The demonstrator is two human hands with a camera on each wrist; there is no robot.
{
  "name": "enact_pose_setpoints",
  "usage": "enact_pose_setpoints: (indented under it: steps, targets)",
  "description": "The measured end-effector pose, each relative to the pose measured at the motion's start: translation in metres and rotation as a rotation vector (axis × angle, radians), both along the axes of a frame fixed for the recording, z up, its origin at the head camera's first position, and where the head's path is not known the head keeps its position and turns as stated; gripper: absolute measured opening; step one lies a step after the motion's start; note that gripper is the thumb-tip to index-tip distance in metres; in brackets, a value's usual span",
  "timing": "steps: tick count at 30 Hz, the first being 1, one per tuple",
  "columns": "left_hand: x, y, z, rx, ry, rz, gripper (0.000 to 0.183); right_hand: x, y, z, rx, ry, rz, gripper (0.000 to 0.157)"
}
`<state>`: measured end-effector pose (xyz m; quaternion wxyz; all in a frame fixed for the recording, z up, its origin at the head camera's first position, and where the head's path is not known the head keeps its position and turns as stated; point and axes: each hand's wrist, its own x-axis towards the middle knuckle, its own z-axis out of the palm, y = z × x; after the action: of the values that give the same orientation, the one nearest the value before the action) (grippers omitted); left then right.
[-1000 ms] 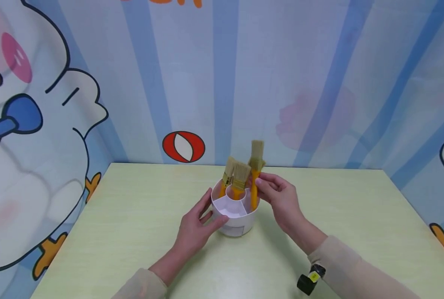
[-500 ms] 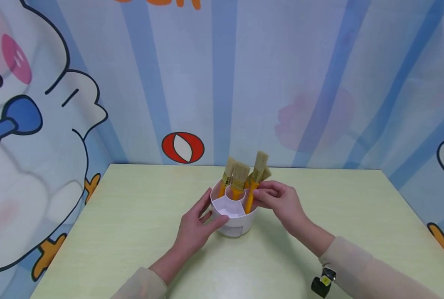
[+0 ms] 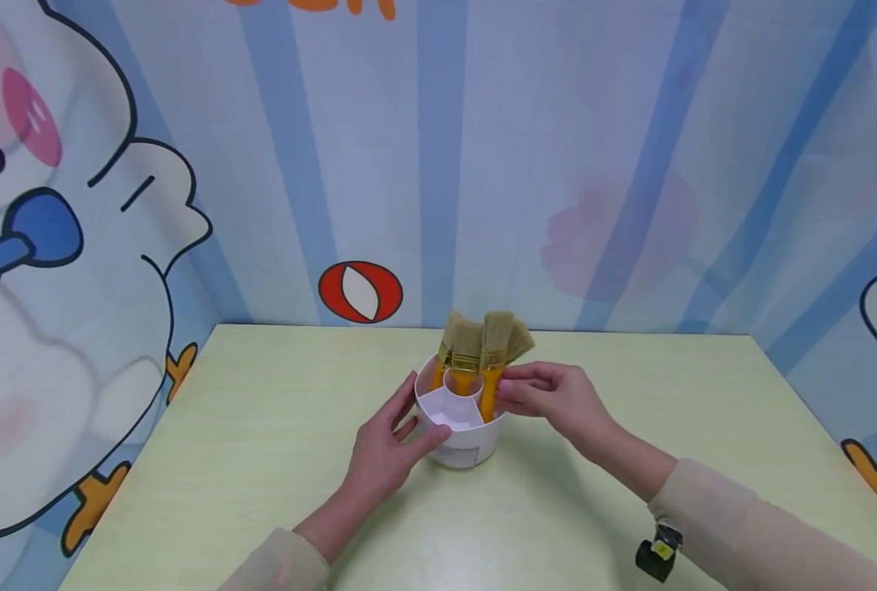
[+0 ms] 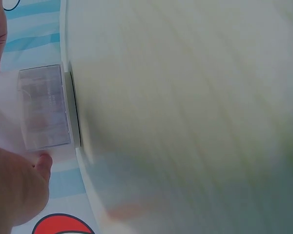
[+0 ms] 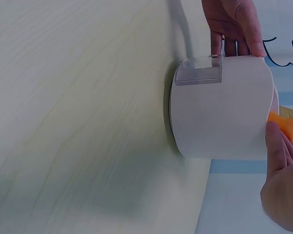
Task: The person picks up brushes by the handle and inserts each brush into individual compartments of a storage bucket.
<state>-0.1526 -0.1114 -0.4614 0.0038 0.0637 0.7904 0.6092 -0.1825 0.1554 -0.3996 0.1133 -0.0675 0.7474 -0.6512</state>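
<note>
A white round organizer (image 3: 459, 447) with divided compartments stands on the table. Several flat paintbrushes with yellow-orange handles stand in it, bristles up, among them one paintbrush (image 3: 466, 338) in the round middle compartment. My left hand (image 3: 383, 450) holds the organizer from the left, thumb at its front rim and fingers along its side. At the right rim, my right hand (image 3: 560, 402) pinches another paintbrush (image 3: 496, 338) by its handle. Its orange handle (image 5: 280, 122) reaches below the rim in the right wrist view; the lower end is hidden there. The front compartment (image 3: 449, 406) shows its white inside.
The organizer carries a clear plastic box (image 4: 45, 108) on its side. Around it spreads the pale wood-grain table (image 3: 261, 427). Behind the table's far edge hangs a blue-striped backdrop (image 3: 379, 164) with cartoon figures. A small black device (image 3: 658, 553) is strapped at my right wrist.
My right hand has lowered its paintbrush into the right side of the organizer and turned it so the broad bristle face shows. My left hand and the organizer have stayed in place.
</note>
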Motion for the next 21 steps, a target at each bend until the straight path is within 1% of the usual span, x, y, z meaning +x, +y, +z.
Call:
enact_pose_setpoints:
  steps: [7, 14, 16, 21]
  targets:
    - [-0.001, 0.0, 0.0, 0.012, 0.01, -0.006, 0.089, 0.006, 0.008, 0.005, 0.041, -0.001, 0.035, 0.047]
    - [0.0, -0.002, 0.0, 0.017, 0.009, -0.01, 0.09, 0.012, 0.017, 0.006, 0.02, 0.012, 0.043, 0.05]
    - [0.0, -0.002, 0.0, 0.017, 0.007, -0.011, 0.09, 0.014, 0.022, 0.006, 0.018, 0.017, 0.048, 0.051]
    - [0.0, -0.002, 0.0, 0.019, 0.0, -0.013, 0.09, 0.016, 0.041, 0.005, 0.033, 0.017, 0.033, 0.052]
